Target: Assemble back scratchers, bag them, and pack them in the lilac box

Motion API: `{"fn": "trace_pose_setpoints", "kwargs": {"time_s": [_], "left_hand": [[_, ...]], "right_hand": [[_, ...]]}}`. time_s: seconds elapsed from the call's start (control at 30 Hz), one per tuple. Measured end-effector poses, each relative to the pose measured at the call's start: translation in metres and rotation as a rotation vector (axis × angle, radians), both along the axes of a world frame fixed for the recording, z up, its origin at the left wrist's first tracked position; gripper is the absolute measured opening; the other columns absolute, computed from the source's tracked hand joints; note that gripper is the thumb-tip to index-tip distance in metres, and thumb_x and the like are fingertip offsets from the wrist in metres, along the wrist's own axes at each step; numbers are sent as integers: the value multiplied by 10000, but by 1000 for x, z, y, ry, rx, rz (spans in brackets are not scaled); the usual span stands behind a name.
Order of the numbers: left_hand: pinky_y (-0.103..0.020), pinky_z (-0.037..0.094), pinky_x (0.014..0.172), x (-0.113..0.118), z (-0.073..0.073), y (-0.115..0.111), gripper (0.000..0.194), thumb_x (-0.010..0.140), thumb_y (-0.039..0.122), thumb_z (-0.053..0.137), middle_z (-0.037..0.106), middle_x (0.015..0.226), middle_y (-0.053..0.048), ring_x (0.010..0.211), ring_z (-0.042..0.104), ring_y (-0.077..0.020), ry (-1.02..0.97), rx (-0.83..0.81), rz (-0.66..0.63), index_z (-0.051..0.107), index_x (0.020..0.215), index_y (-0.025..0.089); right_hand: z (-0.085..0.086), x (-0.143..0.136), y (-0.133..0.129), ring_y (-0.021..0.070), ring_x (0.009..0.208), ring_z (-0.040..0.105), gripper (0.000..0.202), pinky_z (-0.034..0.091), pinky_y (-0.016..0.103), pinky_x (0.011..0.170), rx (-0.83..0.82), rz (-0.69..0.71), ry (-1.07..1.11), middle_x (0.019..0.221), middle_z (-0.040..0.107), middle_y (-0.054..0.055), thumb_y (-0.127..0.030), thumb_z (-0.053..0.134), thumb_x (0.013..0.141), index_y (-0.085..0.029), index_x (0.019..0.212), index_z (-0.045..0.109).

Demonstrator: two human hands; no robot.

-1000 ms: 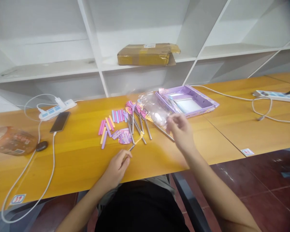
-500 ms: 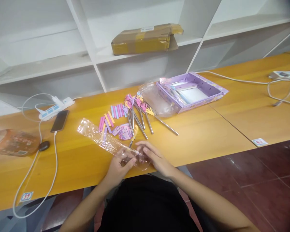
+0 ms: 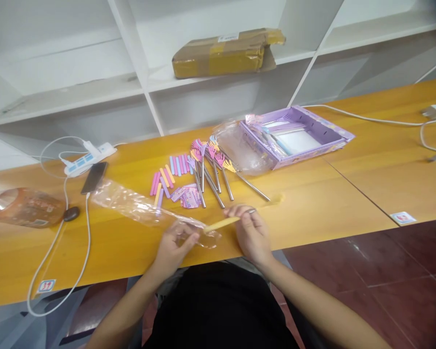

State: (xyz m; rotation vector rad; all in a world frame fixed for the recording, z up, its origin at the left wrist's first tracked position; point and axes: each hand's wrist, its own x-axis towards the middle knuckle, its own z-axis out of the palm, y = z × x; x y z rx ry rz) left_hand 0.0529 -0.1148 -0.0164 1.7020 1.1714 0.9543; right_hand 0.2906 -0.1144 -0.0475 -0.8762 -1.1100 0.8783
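My left hand pinches the open end of a long clear plastic bag, which stretches up and left over the table. My right hand is closed round a yellow stick, whose left tip is at the bag's end. A blurred yellow end shows beyond my right hand. Several metal rods with coloured hand-shaped heads lie behind my hands. Beside them are purple printed cards and short pastel sticks.
On the right are a purple tray and crumpled clear plastic. At left lie a phone, a power strip, cables and an orange bottle. A cardboard box sits on the shelf.
My right hand has moved right, off the plastic bag, and now grips the yellow stick. The bag's far end has swung left, towards the phone. The view has shifted slightly.
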Motion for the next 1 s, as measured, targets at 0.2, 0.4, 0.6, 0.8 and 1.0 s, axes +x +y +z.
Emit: {"fn": "trace_pose_setpoints", "kwargs": {"time_s": [0.2, 0.4, 0.6, 0.8, 1.0], "left_hand": [[-343, 599, 893, -13, 6, 4, 387, 1030, 501, 723, 801, 942, -65, 939, 753, -223, -106, 43, 192, 625, 780, 223], [-336, 625, 834, -3, 2, 5, 449, 1003, 600, 736, 805, 867, -60, 849, 764, -217, -154, 25, 212, 656, 785, 216], [-301, 627, 797, -2, 1, 4, 357, 1041, 513, 731, 795, 838, -44, 779, 755, -183, -211, 44, 226, 765, 886, 193], [-311, 654, 778, -1, 1, 2, 353, 1009, 534, 770, 820, 821, -44, 763, 792, -196, -248, -42, 191, 784, 960, 186], [-342, 677, 772, -1, 0, 3, 408, 976, 589, 789, 846, 808, -58, 757, 825, -226, -242, -146, 139, 782, 1017, 183]], "right_hand": [[4, 35, -17, 201, 476, 488, 314, 419, 361, 499, 342, 15, -279, 630, 538, -7, -510, 477, 1158, -315, 1053, 700], [10, 39, -10, 197, 660, 609, 328, 443, 340, 615, 341, 75, -910, 839, 714, 67, -394, 482, 1186, -246, 1091, 759], [0, 25, -2, 201, 701, 637, 286, 439, 334, 661, 267, 114, -1014, 864, 727, 61, -349, 521, 1180, -246, 1025, 739], [-3, 27, 2, 206, 704, 647, 275, 435, 336, 667, 283, 126, -1067, 860, 737, 56, -312, 504, 1185, -237, 1029, 719], [0, 30, 4, 207, 726, 676, 263, 459, 339, 680, 274, 146, -1079, 885, 759, 62, -306, 517, 1178, -228, 1041, 727]]}}
